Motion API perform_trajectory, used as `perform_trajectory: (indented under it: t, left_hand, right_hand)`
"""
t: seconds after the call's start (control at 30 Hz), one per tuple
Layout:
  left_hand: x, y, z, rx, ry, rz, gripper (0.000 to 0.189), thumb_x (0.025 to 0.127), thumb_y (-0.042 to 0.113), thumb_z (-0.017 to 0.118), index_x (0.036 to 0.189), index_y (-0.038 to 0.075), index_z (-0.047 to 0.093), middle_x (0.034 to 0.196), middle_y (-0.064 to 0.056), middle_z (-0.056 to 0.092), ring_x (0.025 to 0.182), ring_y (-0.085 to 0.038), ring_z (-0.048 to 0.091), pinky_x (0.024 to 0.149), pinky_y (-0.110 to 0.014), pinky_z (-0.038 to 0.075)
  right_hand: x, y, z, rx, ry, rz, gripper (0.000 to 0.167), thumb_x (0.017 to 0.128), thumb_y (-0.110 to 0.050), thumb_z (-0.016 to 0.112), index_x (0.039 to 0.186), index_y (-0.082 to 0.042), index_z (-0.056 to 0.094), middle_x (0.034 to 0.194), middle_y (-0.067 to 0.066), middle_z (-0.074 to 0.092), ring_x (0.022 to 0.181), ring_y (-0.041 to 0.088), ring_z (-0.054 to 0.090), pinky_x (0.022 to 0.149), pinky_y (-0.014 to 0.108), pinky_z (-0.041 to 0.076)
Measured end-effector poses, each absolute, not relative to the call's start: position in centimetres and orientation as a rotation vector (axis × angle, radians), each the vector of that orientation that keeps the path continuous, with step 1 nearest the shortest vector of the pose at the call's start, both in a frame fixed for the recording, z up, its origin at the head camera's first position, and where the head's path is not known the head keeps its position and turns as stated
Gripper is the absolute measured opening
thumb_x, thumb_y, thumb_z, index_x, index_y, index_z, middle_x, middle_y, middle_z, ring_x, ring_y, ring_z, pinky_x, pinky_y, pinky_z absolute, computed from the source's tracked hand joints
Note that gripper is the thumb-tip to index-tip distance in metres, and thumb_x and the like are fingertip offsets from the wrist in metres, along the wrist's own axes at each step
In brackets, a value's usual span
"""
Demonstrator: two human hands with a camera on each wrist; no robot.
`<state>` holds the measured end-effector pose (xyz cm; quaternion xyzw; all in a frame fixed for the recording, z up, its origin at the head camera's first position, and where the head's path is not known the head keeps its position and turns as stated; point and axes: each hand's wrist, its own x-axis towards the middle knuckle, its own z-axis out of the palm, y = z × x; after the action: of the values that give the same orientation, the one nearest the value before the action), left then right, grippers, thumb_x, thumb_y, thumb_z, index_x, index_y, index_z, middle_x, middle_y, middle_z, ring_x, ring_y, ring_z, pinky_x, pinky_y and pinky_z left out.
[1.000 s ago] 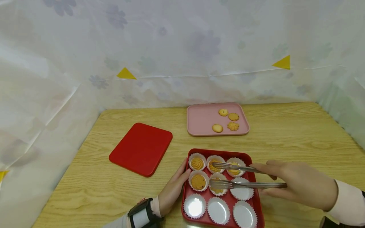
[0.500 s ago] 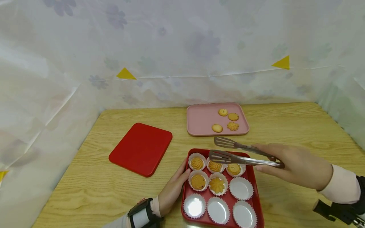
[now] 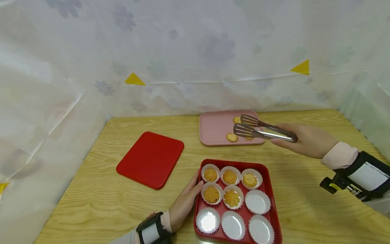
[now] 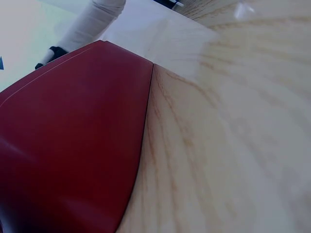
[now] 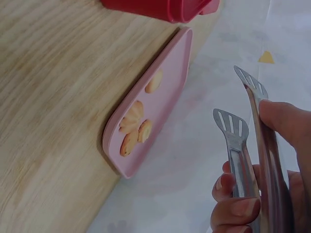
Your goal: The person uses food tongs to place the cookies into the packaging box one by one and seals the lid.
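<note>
My right hand (image 3: pixel 307 139) holds metal tongs (image 3: pixel 265 130) with slotted heads. The heads stand apart over the right half of the pink tray (image 3: pixel 214 127), with nothing between them. Cookies lie on that tray; the tongs partly hide them in the head view, while the right wrist view shows a flower-shaped cookie (image 5: pixel 132 116) and a plain oval cookie (image 5: pixel 154 81). At the front, my left hand (image 3: pixel 184 203) holds the left wall of a red box (image 3: pixel 269 176), thumb at its rim. White paper cups fill the box; several hold cookies, including a flower-shaped cookie (image 3: pixel 231 198).
A flat red lid (image 3: pixel 151 159) lies on the wooden table (image 3: pixel 100 200), left of the box. Empty paper cups, such as the front middle paper cup (image 3: pixel 233 225), sit in the box. Patterned white sheeting (image 3: pixel 182 44) rises behind the table.
My right hand has lifted the tongs away from the box's cups and carried them back over the pink tray. The left hand and the box have stayed put.
</note>
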<state>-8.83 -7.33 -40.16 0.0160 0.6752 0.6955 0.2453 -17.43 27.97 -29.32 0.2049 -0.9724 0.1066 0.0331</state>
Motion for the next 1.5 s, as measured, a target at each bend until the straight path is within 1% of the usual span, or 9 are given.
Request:
perform_trajectory:
  t: [0.1, 0.27, 0.43, 0.5, 0.73, 0.87, 1.0, 1.23, 1.5]
  left_hand:
    - [-8.8, -7.3, -40.2, 0.045, 1.842, 1.9, 0.064, 0.104, 0.038, 0.04, 0.157, 0.015, 0.014, 0.163, -0.01, 0.01, 0.149, -0.032, 0.001, 0.118, -0.058, 0.004]
    - [-8.9, -7.3, -40.2, 0.048, 1.838, 1.906, 0.064, 0.104, 0.038, 0.04, 0.157, 0.015, 0.014, 0.163, -0.009, 0.01, 0.149, -0.031, 0.001, 0.118, -0.056, 0.004]
    - [-8.9, -7.4, -40.2, 0.049, 1.838, 1.906, 0.063, 0.104, 0.038, 0.04, 0.157, 0.015, 0.014, 0.163, -0.009, 0.01, 0.149, -0.031, 0.001, 0.118, -0.057, 0.004]
    - [-8.9, -7.4, -40.2, 0.051, 1.839, 1.906, 0.064, 0.104, 0.038, 0.04, 0.157, 0.015, 0.014, 0.163, -0.009, 0.01, 0.149, -0.031, 0.001, 0.118, -0.057, 0.004]
    - [-8.9, -7.4, -40.3, 0.068, 1.848, 1.915, 0.064, 0.103, 0.037, 0.041, 0.157, 0.014, 0.014, 0.163, -0.01, 0.009, 0.149, -0.031, 0.0, 0.118, -0.055, 0.003]
    - [-8.8, -7.4, -40.4, 0.066, 1.852, 1.918, 0.064, 0.103, 0.038, 0.042, 0.157, 0.015, 0.015, 0.163, -0.01, 0.01, 0.149, -0.031, 0.001, 0.118, -0.055, 0.002]
    - [-8.8, -7.5, -40.4, 0.061, 1.85, 1.917, 0.065, 0.103, 0.039, 0.042, 0.157, 0.015, 0.015, 0.163, -0.01, 0.01, 0.149, -0.031, 0.001, 0.118, -0.055, 0.002]
    - [-8.7, -7.5, -40.4, 0.072, 1.856, 1.917, 0.065, 0.103, 0.039, 0.042, 0.157, 0.014, 0.015, 0.163, -0.01, 0.009, 0.149, -0.03, 0.0, 0.118, -0.054, 0.001]
    - [-8.7, -7.5, -40.2, 0.058, 1.851, 1.904, 0.064, 0.103, 0.039, 0.042, 0.157, 0.015, 0.015, 0.163, -0.01, 0.011, 0.149, -0.031, 0.002, 0.118, -0.056, 0.004]
  right_hand:
    - [-18.5, 28.0, -29.2, 0.625, -3.01, 0.332, 0.051, 0.09, -0.044, 0.066, 0.125, -0.007, 0.061, 0.08, 0.0, 0.06, 0.063, 0.013, 0.048, 0.054, 0.027, 0.037]
    - [-20.1, 27.6, -29.3, 0.569, -3.051, 0.27, 0.059, 0.089, -0.05, 0.065, 0.128, -0.006, 0.061, 0.084, 0.003, 0.064, 0.063, 0.015, 0.05, 0.054, 0.029, 0.039]
    - [-21.7, 26.9, -30.0, 0.534, -3.099, 0.197, 0.069, 0.087, -0.058, 0.063, 0.128, -0.003, 0.061, 0.092, 0.011, 0.068, 0.066, 0.018, 0.055, 0.057, 0.033, 0.045]
    - [-22.2, 26.5, -30.4, 0.536, -3.112, 0.167, 0.07, 0.086, -0.059, 0.062, 0.127, -0.001, 0.062, 0.094, 0.013, 0.069, 0.067, 0.019, 0.056, 0.059, 0.035, 0.047]
    - [-23.1, 25.7, -31.6, 0.585, -3.139, 0.087, 0.062, 0.084, -0.055, 0.067, 0.12, -0.004, 0.066, 0.09, 0.011, 0.069, 0.067, 0.019, 0.056, 0.061, 0.041, 0.05]
    - [-23.4, 25.3, -31.9, 0.603, -3.148, 0.053, 0.064, 0.085, -0.055, 0.067, 0.121, -0.003, 0.065, 0.09, 0.014, 0.069, 0.068, 0.02, 0.057, 0.062, 0.042, 0.052]
    - [-23.5, 25.1, -32.2, 0.611, -3.158, 0.051, 0.064, 0.084, -0.055, 0.068, 0.119, -0.001, 0.067, 0.089, 0.014, 0.07, 0.067, 0.02, 0.056, 0.064, 0.042, 0.053]
    - [-23.5, 24.9, -32.4, 0.619, -3.186, 0.061, 0.057, 0.083, -0.052, 0.07, 0.114, -0.004, 0.068, 0.078, 0.004, 0.062, 0.065, 0.018, 0.053, 0.057, 0.034, 0.045]
    - [-23.0, 24.4, -32.1, 0.624, -3.185, 0.048, 0.051, 0.084, -0.047, 0.071, 0.112, -0.005, 0.07, 0.074, 0.002, 0.059, 0.064, 0.018, 0.051, 0.057, 0.033, 0.042]
